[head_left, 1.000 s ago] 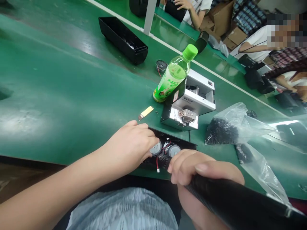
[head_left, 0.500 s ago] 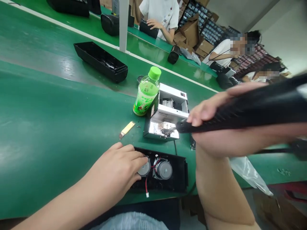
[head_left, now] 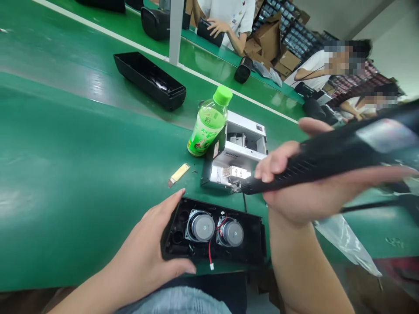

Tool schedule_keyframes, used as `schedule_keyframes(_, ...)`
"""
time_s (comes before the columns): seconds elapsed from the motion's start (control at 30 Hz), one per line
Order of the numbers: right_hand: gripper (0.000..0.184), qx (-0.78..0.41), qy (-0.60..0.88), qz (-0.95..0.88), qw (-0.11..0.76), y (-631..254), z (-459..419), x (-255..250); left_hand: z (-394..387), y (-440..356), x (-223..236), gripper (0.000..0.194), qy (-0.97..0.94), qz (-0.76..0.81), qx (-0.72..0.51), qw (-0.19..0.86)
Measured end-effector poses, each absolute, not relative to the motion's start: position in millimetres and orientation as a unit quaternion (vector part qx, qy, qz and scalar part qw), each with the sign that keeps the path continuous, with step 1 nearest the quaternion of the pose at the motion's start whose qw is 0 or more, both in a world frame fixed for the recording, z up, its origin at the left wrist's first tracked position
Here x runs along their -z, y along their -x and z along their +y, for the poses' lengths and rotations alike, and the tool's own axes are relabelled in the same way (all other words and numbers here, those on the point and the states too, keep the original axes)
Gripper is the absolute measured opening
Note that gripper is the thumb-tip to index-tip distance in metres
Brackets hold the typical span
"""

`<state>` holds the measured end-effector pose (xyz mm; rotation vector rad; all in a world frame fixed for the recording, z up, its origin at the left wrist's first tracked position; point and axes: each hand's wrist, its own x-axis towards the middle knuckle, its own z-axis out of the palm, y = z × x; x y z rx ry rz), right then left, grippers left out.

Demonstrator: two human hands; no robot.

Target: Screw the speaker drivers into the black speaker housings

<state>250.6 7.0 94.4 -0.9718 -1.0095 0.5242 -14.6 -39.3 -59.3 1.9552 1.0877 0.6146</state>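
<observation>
Gripping speaker housing [head_left: 252,237], left hand [head_left: 149,237] around its end, apparently touching.

Bright overhead light throws pale glare on the green tabletop [head_left: 98,174], while the black tool [head_left: 327,157] looks motion-blurred.

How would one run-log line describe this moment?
left hand: around end of black housing | right hand: holding black tool, tip by silver machine | housing: two speakers, red lead
</observation>
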Motion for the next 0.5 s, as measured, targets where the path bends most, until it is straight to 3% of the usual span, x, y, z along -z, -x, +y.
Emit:
schedule_keyframes(0.17,0.033,-0.261,0.415,-0.521,0.699,-229,-30,-111,-32,12,66,0.133,-0.791,0.407,-0.245,0.385)
schedule_keyframes(0.27,0.02,-0.31,0.409,-0.539,0.668,-210,-36,-109,-30,11,68,0.131,-0.799,0.39,-0.255,0.38)
schedule_keyframes(0.43,0.051,-0.369,0.406,-0.526,0.65,-196,-18,-91,-30,10,71,0.13,-0.806,0.364,-0.284,0.371)
schedule_keyframes(0.5,0.053,-0.402,0.419,-0.532,0.616,-200,-12,-87,-30,10,72,0.129,-0.807,0.356,-0.292,0.371)
